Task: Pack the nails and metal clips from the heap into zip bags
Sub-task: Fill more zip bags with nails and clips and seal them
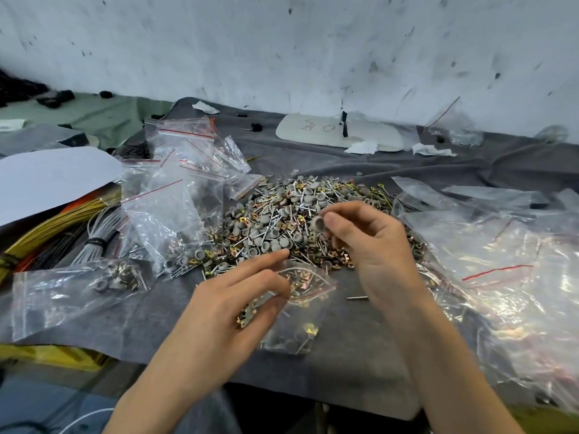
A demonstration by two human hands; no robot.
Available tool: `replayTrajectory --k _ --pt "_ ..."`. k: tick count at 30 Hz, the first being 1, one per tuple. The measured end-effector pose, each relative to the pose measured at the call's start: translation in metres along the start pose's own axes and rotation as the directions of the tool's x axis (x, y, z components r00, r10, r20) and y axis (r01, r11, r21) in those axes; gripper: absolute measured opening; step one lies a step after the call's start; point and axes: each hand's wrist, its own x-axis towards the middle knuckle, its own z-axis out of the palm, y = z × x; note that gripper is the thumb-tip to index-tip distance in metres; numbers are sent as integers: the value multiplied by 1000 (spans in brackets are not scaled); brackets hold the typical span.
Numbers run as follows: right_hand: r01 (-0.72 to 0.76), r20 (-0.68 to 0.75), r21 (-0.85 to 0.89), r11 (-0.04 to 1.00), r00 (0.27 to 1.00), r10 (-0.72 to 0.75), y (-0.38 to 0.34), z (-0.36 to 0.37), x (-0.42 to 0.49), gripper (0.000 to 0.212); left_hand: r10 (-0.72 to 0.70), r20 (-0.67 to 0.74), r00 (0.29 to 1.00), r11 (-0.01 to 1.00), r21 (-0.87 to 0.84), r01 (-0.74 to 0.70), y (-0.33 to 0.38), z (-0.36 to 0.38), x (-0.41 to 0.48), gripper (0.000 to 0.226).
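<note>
A heap of grey round caps, silver nails and brass-coloured metal clips lies in the middle of the frame on the cloth-covered table. Just right of the heap's centre, the right hand is raised above it. Its thumb and forefinger pinch a single grey cap, and its other fingers are loosely curled.

Below the heap, the left hand holds a small zip bag at its red-lined mouth. The thumb and middle fingers pinch the rim, and the index finger points straight toward the heap. A few metal clips show under its fingers, and the bag already holds some caps and clips.

A loose nail lies on the cloth between the two wrists. A pile of empty zip bags sits left of the heap, and a filled bag lies flat at the lower left. Cable bundles in yellow, orange and white run along the left edge under a white sheet. Large clear bags cover the right side. A stained white wall fills the top.
</note>
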Motion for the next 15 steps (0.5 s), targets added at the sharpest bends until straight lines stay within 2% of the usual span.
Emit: replayTrajectory --k 3,5,6,8,9,12,15 --pt "90 221 -349 933 975 -11 -18 -2 -14 3 11 2 1000 1000 9 -11 -1 1 3 5" --pt "74 276 -451 889 959 61 -17 -7 -22 20 15 1 1000 1000 4 -15 0 2 4 5" --pt "51 284 -475 878 954 99 -15 -11 -25 28 13 1 1000 1000 -2 -13 0 2 5 5" --pt "33 285 -463 886 952 113 -15 -16 -32 26 9 -4 1000 1000 -14 -9 -1 3 5 5" --pt "53 280 -441 896 956 81 -14 -18 -35 22 5 -9 1000 1000 -18 -6 -2 4 5 5" --pt "104 220 -402 910 975 -14 -10 -20 -41 31 -10 -26 1000 1000 -27 9 -6 6 4 6" --pt "87 216 -427 900 976 8 -9 -19 -43 40 -48 -41 998 997 -57 46 -12 8 5 8"
